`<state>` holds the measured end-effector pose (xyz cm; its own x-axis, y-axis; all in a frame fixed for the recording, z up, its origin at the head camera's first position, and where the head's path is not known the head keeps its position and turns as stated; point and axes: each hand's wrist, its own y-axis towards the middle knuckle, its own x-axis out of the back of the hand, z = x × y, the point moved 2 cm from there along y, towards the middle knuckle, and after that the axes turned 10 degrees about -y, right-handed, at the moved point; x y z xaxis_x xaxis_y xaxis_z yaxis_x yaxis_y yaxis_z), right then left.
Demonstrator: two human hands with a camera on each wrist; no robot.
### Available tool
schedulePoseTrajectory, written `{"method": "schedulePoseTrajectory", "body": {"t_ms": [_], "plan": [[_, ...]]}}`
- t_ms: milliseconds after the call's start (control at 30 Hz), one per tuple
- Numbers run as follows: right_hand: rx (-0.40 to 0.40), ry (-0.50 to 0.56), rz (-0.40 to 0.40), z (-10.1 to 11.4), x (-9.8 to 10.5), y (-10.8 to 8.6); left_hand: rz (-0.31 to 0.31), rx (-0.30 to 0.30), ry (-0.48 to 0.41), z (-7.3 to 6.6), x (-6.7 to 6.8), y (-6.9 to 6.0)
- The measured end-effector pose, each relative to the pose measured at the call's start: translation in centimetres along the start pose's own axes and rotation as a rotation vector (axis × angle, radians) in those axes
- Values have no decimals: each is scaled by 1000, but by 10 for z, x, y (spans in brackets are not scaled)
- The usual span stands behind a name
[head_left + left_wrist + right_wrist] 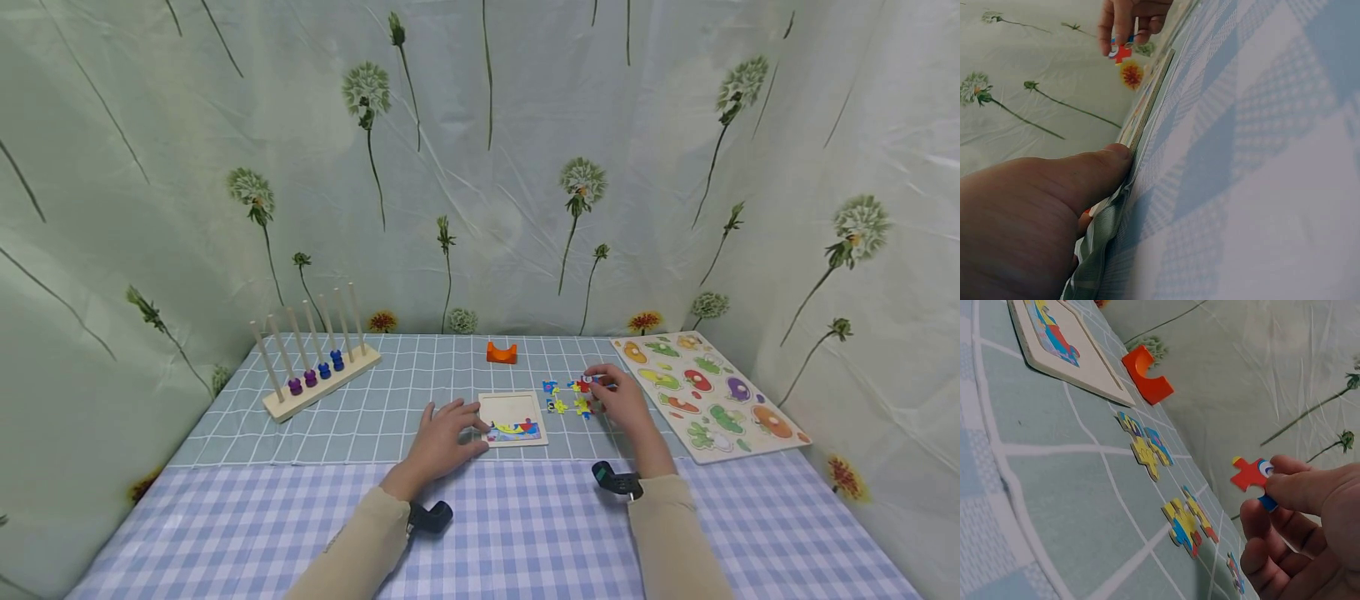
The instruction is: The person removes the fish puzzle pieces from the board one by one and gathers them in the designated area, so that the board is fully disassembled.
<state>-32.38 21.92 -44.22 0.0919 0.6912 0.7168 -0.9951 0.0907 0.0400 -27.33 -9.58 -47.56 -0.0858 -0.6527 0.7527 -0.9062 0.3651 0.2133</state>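
Right hand [621,402] pinches a piece [1250,475] aloft, right of the tray [510,407].
Cloth [427,371] stretches between tray and block [502,354]; loose pieces [1180,523] lie near the tray's right edge. Left hand [441,439], fingers spread, touches its left edge. In the right-wrist view, the piece's yellow tip points up-left, long axis slanting down to its blue end.

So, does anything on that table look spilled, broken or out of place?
Nothing stands out as spilled or broken. The loose pieces lie scattered beside the partly filled tray, but that looks like ordinary puzzle work, with another piece pinched in the right hand.
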Motion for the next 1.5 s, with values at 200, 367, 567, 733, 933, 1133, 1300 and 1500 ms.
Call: {"method": "schedulePoseTrajectory", "body": {"t_ms": [200,367,567,733,933,1133,1300,1500], "plan": [[-28,-25,-28,-8,6,0,9,-2,4,0,0,0],[-62,-52,-25,-14,10,2,5,-6,1,0,1,0],[-90,-58,-12,-21,10,2,3,4,2,1,0,0],[-108,-100,-19,-27,10,2,-1,1,2,1,-1,0],[-114,-161,-6,-30,12,0,-4,-5,-3,1,-1,0],[-85,-250,-2,-33,13,-1,-7,-11,-4,1,0,0],[-94,-269,-5,-33,13,-2,-7,-10,-7,1,0,0],[-128,-263,-5,-31,13,-2,-4,-9,-12,1,0,0]]}}
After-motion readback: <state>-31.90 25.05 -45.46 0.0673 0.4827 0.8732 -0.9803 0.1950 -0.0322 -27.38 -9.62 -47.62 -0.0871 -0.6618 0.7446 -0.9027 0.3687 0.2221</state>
